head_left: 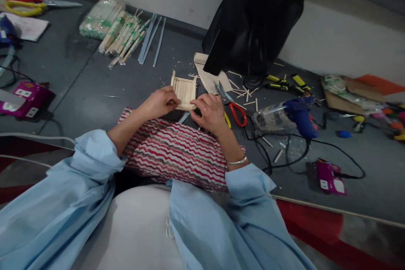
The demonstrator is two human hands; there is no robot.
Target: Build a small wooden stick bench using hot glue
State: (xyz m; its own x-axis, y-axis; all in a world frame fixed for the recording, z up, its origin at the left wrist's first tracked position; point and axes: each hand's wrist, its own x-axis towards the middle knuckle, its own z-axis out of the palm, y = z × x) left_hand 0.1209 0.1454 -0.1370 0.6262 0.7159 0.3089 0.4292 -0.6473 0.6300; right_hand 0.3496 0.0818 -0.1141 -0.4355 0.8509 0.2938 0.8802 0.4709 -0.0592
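Note:
A small square panel of glued wooden sticks [184, 90] sits in front of me above a red and white striped cloth [177, 152]. My left hand [161, 101] pinches its left lower edge with curled fingers. My right hand [210, 112] grips its lower right corner, fingers closed. Both sleeves are light blue, and a bracelet is on my right wrist.
Red-handled scissors [236, 109] and loose stick offcuts lie right of the panel. A blue glue gun [300, 116] with its black cord rests further right. Packs of chopsticks [122, 33] lie at the back left, a black bag [253, 25] against the wall, purple power blocks at both sides.

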